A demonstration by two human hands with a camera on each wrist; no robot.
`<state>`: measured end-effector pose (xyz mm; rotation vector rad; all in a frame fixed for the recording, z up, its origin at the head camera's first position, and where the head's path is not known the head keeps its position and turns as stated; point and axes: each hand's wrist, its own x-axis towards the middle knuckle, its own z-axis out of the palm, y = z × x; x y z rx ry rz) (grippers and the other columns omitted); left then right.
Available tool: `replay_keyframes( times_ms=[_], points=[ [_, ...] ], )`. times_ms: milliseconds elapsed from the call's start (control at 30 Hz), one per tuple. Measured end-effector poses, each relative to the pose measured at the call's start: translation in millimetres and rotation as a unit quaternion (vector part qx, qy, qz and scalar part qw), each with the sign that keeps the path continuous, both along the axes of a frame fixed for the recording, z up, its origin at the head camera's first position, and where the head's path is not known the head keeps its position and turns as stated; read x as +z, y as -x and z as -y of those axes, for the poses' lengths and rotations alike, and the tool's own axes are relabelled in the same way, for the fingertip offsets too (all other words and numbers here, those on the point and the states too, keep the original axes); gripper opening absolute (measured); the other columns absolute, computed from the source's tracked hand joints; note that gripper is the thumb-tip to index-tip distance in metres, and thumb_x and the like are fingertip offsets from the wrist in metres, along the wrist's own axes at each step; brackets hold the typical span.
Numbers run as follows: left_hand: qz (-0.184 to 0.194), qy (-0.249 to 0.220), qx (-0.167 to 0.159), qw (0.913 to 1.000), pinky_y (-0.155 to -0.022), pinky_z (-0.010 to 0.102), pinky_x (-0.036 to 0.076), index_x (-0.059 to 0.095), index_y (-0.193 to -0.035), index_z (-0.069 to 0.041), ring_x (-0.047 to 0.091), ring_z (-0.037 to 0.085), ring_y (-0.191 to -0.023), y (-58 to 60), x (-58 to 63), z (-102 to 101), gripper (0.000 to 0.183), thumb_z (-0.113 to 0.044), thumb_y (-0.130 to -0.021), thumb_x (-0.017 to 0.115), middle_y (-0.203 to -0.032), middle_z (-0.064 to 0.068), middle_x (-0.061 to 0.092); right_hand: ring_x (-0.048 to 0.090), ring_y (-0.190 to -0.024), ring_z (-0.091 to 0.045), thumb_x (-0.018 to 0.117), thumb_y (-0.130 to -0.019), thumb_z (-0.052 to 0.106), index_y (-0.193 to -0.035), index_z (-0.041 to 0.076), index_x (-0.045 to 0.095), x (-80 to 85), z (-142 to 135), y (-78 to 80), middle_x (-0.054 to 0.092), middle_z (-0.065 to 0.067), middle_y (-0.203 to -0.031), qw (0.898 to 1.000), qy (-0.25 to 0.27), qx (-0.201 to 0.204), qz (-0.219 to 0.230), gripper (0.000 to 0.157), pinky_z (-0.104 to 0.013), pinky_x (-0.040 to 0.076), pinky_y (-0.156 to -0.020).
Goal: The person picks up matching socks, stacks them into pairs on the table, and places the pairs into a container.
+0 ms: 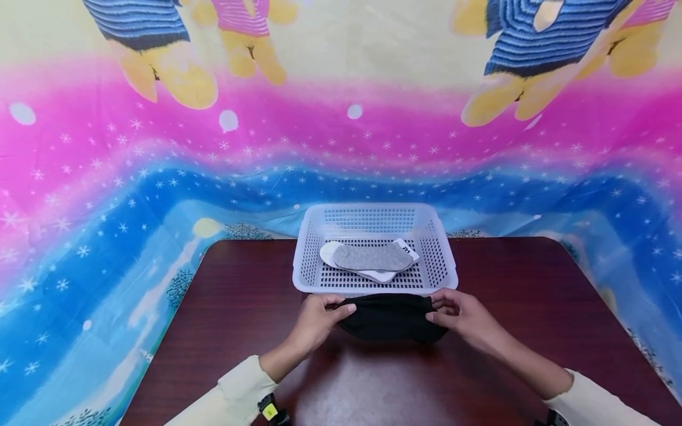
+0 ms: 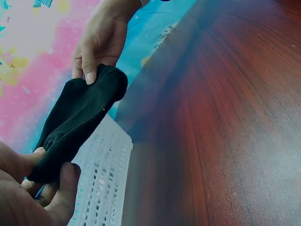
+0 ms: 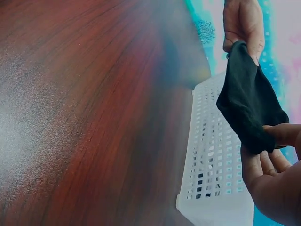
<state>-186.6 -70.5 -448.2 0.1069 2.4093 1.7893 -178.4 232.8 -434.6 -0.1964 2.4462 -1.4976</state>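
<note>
A black sock (image 1: 394,318) is stretched sideways just in front of the basket's near rim, raised above the table. My left hand (image 1: 318,319) pinches one end between thumb and fingers, and my right hand (image 1: 462,313) pinches the other. The left wrist view shows the black sock (image 2: 80,117) with a fold along its length. Inside the white plastic basket (image 1: 303,260) lie a grey sock (image 1: 370,258) with a white label (image 1: 407,248) and white socks (image 1: 385,276) beneath it. How many white socks there are, I cannot tell.
The basket stands at the back middle of a dark red-brown wooden table (image 1: 240,284). Behind the table hangs a pink and blue printed cloth (image 1: 351,142), which also drapes along both sides. In the right wrist view, the basket's perforated wall (image 3: 202,141) is below the sock.
</note>
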Motion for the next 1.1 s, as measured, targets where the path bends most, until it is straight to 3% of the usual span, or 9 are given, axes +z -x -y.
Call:
replay_keyframes(
  times_ms=[567, 900, 1100],
  points=[
    [-0.024, -0.008, -0.011, 0.9996, -0.057, 0.02, 0.04, 0.074, -0.081, -0.003, 0.048, 0.007, -0.063, 4.0, 17.5, 3.4, 0.019, -0.022, -0.084, 0.073, -0.065, -0.005, 0.056, 0.06, -0.087, -0.015, 0.068, -0.089, 0.033, -0.117, 0.002, 0.059, 20.2, 1.7, 3.9, 0.064, -0.011, -0.107, 0.999, -0.022, -0.028, 0.016, 0.043, -0.032, 0.05, -0.071],
    [-0.029, 0.017, -0.01, 0.9994, -0.054, 0.021, 0.033, 0.066, -0.072, -0.004, 0.04, 0.008, -0.06, 7.3, 28.1, 6.9, 0.026, -0.024, -0.088, 0.069, -0.059, -0.005, 0.042, 0.056, -0.077, -0.014, 0.069, -0.088, 0.031, -0.112, 0.002, 0.06, 26.5, 2.3, 7.7, 0.063, -0.009, -0.095, 1.0, -0.007, -0.026, 0.005, 0.04, -0.029, 0.049, -0.064],
    [-0.031, 0.033, -0.012, 0.9989, -0.055, 0.022, 0.032, 0.063, -0.069, -0.004, 0.038, 0.009, -0.061, 12.6, 33.7, 8.3, 0.03, -0.025, -0.091, 0.065, -0.057, -0.006, 0.037, 0.054, -0.078, -0.016, 0.069, -0.087, 0.034, -0.113, 0.002, 0.059, 31.7, 6.4, 12.7, 0.06, -0.01, -0.099, 0.999, -0.009, -0.036, 0.01, 0.043, -0.03, 0.048, -0.065]
  ],
)
